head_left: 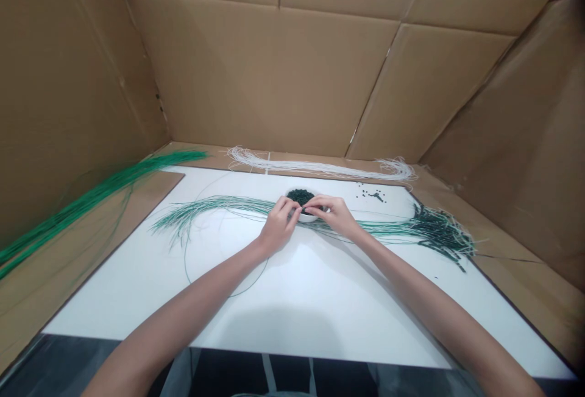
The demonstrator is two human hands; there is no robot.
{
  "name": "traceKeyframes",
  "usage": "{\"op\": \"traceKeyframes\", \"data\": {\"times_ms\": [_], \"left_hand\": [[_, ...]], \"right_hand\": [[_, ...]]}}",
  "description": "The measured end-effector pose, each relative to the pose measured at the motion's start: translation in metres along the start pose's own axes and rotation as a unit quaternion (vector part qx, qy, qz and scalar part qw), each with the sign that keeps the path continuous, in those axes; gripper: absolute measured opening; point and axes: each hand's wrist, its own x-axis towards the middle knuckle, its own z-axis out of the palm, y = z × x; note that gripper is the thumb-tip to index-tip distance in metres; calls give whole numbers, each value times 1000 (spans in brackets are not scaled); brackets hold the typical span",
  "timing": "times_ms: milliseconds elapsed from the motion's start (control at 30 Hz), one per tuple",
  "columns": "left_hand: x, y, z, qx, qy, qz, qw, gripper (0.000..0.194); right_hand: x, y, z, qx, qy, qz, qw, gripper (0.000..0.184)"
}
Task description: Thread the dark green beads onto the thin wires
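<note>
My left hand point(280, 221) is closed in a pinch over the near rim of a small white bowl point(307, 218). A thin green strand point(186, 263) loops across the table towards it and seems to end between its fingertips. Facing it, my right hand point(333, 209) pinches a tiny dark bead, and both sets of fingertips nearly meet. Dark green beads point(300, 196) fill the bowl. Behind and under my hands runs a bundle of green strands point(233, 202); its right end carries many dark beaded tips point(441, 232).
White strands point(320, 169) lie along the back edge, beyond the white tabletop point(283, 312). On the left, a bright green bundle point(100, 193) rests against the cardboard wall point(68, 80). Loose dark beads point(375, 195) are scattered right of the bowl.
</note>
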Motion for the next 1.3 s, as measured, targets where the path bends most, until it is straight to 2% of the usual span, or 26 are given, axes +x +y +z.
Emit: {"op": "traceKeyframes", "data": {"times_ms": [633, 1300], "left_hand": [[0, -1, 0, -12, -12, -8, 1000, 14], [1, -1, 0, -15, -13, -15, 1000, 13]], "right_hand": [[4, -2, -10, -1, -76, 53, 996, 20], [4, -1, -9, 17, -56, 51, 997, 21]]}}
